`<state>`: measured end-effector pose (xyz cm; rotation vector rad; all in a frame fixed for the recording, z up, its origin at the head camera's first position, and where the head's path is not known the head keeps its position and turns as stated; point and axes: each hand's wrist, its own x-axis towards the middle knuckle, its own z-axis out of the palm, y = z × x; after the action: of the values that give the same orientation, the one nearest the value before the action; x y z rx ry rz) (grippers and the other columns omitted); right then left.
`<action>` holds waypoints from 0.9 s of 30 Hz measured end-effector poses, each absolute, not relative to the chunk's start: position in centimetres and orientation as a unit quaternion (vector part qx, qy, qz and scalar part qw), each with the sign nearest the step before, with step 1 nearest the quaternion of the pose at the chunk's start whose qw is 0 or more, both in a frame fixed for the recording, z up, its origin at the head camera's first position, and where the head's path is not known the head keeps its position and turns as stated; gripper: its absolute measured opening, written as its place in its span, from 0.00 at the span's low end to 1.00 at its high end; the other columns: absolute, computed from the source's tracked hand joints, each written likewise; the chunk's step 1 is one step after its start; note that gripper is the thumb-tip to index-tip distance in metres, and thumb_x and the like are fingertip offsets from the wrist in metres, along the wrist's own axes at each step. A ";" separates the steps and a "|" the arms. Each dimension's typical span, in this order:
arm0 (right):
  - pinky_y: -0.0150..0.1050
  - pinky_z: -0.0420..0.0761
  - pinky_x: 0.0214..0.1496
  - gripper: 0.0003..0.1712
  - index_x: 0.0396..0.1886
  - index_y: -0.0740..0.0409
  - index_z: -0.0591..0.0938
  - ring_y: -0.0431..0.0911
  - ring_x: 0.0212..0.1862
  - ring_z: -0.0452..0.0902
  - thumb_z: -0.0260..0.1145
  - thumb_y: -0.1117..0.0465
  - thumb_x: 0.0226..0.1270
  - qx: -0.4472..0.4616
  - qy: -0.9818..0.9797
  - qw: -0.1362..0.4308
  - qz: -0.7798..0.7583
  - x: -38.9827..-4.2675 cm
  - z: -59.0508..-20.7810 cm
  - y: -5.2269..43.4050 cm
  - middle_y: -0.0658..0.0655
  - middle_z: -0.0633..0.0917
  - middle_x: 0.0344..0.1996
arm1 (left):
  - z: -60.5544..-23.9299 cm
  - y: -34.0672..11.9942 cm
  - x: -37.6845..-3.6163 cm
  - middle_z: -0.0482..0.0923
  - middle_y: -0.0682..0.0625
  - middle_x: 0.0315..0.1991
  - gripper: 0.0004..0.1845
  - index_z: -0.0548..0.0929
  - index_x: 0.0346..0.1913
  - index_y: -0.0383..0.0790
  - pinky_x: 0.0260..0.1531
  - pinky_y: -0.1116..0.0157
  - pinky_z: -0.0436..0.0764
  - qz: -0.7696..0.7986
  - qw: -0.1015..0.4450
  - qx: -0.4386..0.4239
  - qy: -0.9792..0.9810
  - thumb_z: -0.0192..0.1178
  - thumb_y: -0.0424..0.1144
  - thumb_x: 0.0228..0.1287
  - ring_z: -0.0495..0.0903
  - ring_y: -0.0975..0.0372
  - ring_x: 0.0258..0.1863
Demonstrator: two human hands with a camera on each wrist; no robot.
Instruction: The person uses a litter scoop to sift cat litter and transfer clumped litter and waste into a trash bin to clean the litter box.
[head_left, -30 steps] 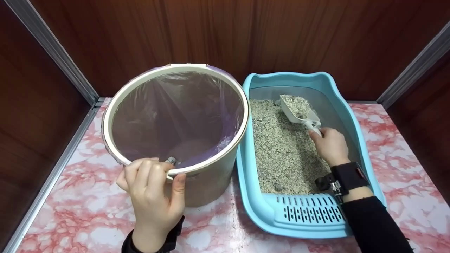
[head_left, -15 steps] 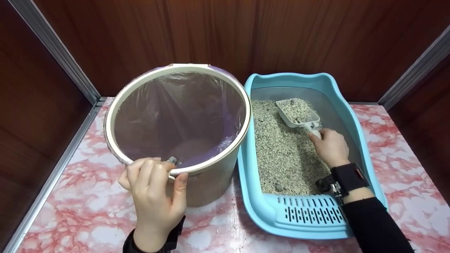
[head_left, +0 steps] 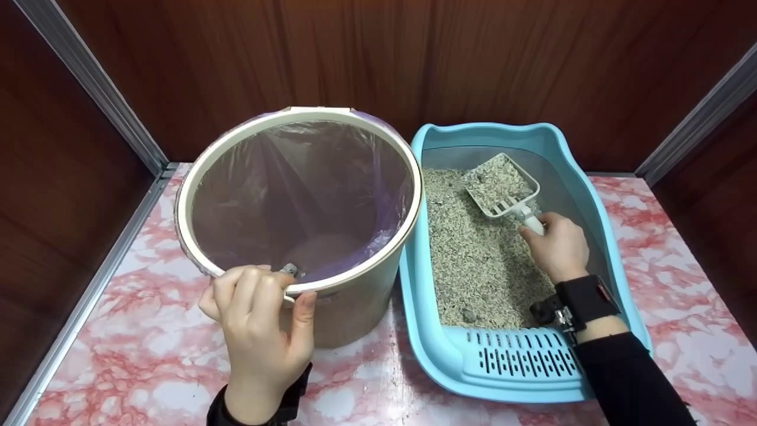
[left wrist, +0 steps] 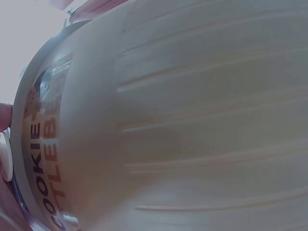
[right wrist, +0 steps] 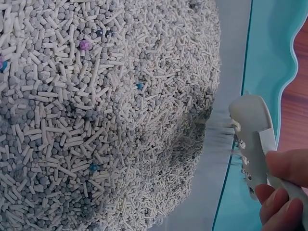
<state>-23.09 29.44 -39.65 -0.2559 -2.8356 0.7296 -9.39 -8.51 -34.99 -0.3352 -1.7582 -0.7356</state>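
Note:
A beige bin [head_left: 349,307] lined with a purple plastic bag [head_left: 295,195] stands on the left. My left hand [head_left: 260,322] grips its near rim, fingers curled over the edge. The left wrist view is filled by the bin's ribbed wall [left wrist: 192,120]. To the right sits a light blue litter tray [head_left: 434,349] holding grey pellet litter [head_left: 479,260]. My right hand [head_left: 556,245] grips the handle of a white slotted scoop [head_left: 502,186], raised above the litter at the tray's far end with litter in it. The right wrist view shows the scoop [right wrist: 252,134] beside the litter [right wrist: 106,120].
Both containers stand on a pink marbled surface [head_left: 130,331] hemmed in by dark wood walls [head_left: 414,59] at the back and sides. Metal trim [head_left: 89,89] runs along the corners. The tray's near end has a slotted blue step [head_left: 520,355].
The scoop has tipped up and turned, its slotted base now showing, with litter sifting through. My right hand shifted slightly. The left hand and bin stayed put.

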 end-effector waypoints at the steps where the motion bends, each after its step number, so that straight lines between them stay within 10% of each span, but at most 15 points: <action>1: 0.40 0.66 0.27 0.21 0.50 0.65 0.82 0.57 0.33 0.79 0.64 0.53 0.69 -0.085 -0.960 0.102 0.247 -23.1 -39.7 29.5 0.68 0.85 0.40 | -35.0 -8.5 -9.4 0.71 0.46 0.22 0.29 0.75 0.25 0.36 0.48 0.52 0.51 -0.313 0.567 -0.143 -0.749 0.48 0.58 0.74 0.67 0.48 0.36; 12: 0.39 0.60 0.24 0.20 0.35 0.61 0.80 0.45 0.20 0.63 0.57 0.47 0.75 -0.062 -0.959 0.083 0.263 -23.3 -39.7 29.5 0.51 0.71 0.18 | -35.0 -8.5 -9.4 0.71 0.45 0.22 0.29 0.75 0.26 0.36 0.48 0.51 0.52 -0.311 0.567 -0.140 -0.750 0.48 0.58 0.74 0.67 0.48 0.36; 27: 0.39 0.59 0.22 0.23 0.26 0.57 0.73 0.45 0.18 0.62 0.53 0.46 0.77 -0.038 -0.966 0.086 0.242 -23.2 -39.7 29.2 0.50 0.68 0.16 | -35.1 -8.4 -9.4 0.71 0.46 0.22 0.29 0.76 0.26 0.36 0.50 0.52 0.52 -0.312 0.571 -0.141 -0.746 0.48 0.58 0.74 0.68 0.48 0.36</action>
<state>-23.21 29.18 -39.65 -0.1131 -2.8789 0.7220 -9.36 -8.43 -35.12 -0.3298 -1.7492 -0.7329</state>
